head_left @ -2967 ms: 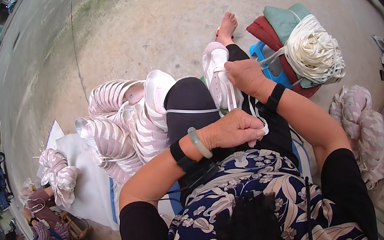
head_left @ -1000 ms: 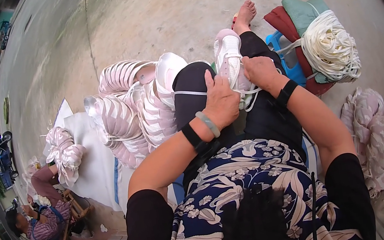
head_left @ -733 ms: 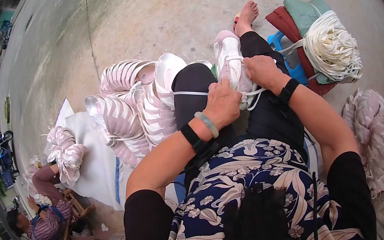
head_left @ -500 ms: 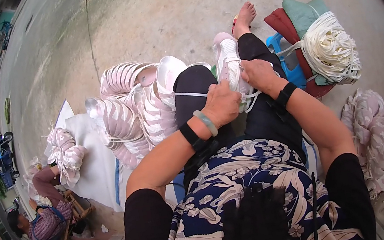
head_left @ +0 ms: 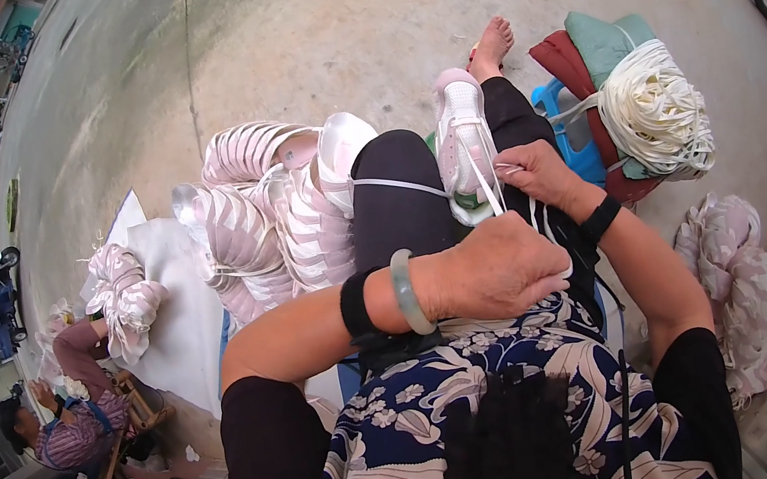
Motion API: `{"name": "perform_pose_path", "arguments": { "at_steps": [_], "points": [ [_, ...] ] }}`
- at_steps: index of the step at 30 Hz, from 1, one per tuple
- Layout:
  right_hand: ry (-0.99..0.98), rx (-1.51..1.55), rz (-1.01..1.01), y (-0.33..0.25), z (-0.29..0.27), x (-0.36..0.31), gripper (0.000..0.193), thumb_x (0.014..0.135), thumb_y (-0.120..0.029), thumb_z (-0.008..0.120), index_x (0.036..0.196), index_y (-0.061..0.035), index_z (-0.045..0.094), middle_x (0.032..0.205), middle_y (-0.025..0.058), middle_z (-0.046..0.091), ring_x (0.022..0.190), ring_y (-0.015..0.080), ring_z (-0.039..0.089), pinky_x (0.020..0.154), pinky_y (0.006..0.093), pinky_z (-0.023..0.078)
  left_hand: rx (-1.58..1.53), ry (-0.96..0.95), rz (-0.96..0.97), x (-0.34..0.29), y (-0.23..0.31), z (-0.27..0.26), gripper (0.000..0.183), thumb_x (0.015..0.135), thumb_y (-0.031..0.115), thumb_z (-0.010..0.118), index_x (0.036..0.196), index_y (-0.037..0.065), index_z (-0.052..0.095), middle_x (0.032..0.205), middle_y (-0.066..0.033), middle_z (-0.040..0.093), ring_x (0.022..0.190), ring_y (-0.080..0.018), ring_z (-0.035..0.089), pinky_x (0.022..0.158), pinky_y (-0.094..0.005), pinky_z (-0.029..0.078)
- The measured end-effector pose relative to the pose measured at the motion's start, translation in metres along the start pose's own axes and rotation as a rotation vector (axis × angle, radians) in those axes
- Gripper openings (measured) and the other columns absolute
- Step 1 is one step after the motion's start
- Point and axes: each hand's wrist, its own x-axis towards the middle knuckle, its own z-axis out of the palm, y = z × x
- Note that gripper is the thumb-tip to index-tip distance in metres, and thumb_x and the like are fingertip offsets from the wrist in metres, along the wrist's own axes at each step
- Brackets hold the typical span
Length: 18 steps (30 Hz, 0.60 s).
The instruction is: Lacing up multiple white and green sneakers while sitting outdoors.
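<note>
A pale pink and white sneaker sits toe-away between my thighs, against the inner side of my left leg. From its upper a white shoelace stretches toward me and passes behind my left hand. That hand is closed in a fist, with a bit of white lace showing at its fingertips. Beside the shoe's opening, my right hand is closed in a pinch on lace, though its fingers partly hide what they hold. A white band crosses my left thigh toward the shoe.
Stacked pink and white shoe uppers lie left of my leg on a white sheet. At right, a bundle of white laces rests with folded cloth on a blue stool. Another person sits at far left.
My left hand has drawn back from the shoe toward my body and to the right, pulling the lace taut. The right hand has shifted slightly right and nearer me, off the shoe.
</note>
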Motion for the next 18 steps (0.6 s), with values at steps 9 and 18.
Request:
{"name": "perform_pose_path", "arguments": {
  "at_steps": [9,18],
  "points": [
    [-0.026,-0.235,-0.063,-0.009,0.019,-0.010,0.019,0.076,-0.019,0.054,0.086,-0.0071,0.065,0.077,0.0146,0.061,0.074,0.0333,0.060,0.065,0.0382,0.046,0.118,0.068,0.087,0.009,0.006,0.018,0.019,0.075,0.017,0.059,0.066,0.004,0.050,0.056,-0.0146,0.050,0.057,-0.0351,0.052,0.054,-0.0413,0.040],
    [0.046,-0.063,0.134,0.001,0.032,-0.006,0.025,0.081,-0.023,0.055,0.100,-0.0089,0.061,0.070,0.0175,0.059,0.069,0.0341,0.060,0.060,0.0384,0.046,0.077,0.149,0.063,0.011,0.006,0.022,0.019,0.074,0.019,0.061,0.066,0.003,0.055,0.058,-0.0174,0.055,0.060,-0.0359,0.057,0.055,-0.0432,0.042]
  ]
}}
